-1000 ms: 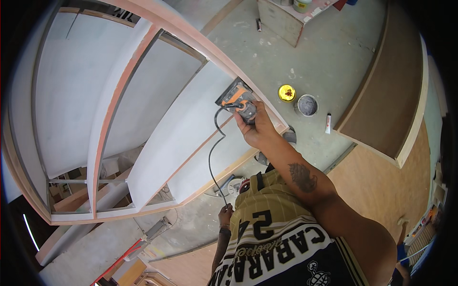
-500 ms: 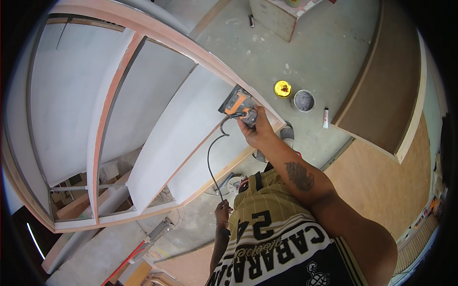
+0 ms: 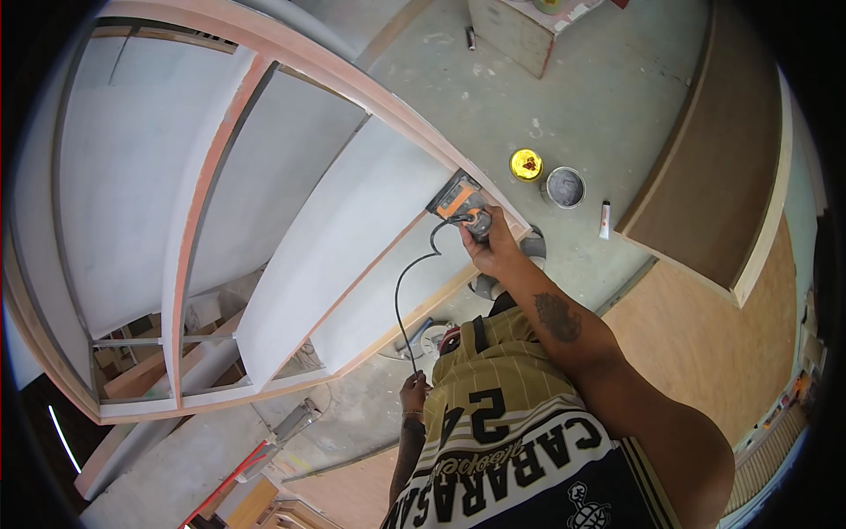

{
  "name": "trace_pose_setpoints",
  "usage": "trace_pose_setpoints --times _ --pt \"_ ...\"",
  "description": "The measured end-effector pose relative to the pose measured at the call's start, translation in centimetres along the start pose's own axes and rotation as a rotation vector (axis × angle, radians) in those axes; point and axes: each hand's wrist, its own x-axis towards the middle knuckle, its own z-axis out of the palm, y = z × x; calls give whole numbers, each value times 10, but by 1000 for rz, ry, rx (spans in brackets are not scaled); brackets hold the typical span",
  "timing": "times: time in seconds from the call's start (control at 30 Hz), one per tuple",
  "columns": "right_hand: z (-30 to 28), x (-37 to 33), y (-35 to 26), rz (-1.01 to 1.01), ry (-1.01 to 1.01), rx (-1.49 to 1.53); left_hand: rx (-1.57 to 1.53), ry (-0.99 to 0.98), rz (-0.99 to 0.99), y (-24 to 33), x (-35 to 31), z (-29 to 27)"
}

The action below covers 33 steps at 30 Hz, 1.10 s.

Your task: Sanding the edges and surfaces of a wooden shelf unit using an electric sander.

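Observation:
My right hand (image 3: 492, 242) is wrapped round an orange and black power sander (image 3: 458, 204). The sander lies against the pinkish edge rail of a large white cabinet frame (image 3: 423, 141), close to its right corner. From the sander a black cord (image 3: 399, 295) curves down over the white panels to my left hand (image 3: 413, 391). The fingers of my left hand are closed on that cord, beside my body. Part of the sander's underside is hidden against the frame.
To the right on the floor are a yellow-topped can (image 3: 526, 165), an open can of grey paste (image 3: 564, 188) and a white tube (image 3: 604, 219). A brown framed panel (image 3: 714, 159) stands farther right, by a plywood sheet (image 3: 705, 339). Several boards lie beyond the frame at lower left.
My right hand and the sander have shifted right and slightly down, nearer the frame's corner. The cord has followed; my left hand has barely moved.

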Motion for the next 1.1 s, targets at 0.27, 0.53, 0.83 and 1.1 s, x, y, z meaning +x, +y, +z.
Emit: trace_pose_setpoints --times 0.27,0.53,0.83,1.1 --pt "48 -47 -3 16 -69 27 -30 -19 -14 -9 6 10" --pt "103 -96 3 1 -142 52 -22 -16 10 -21 6 19" --pt "85 -74 7 0 -53 38 -28 -12 23 -22 9 8" --pt "109 -97 5 -15 -128 77 -19 -15 30 -28 1 14"
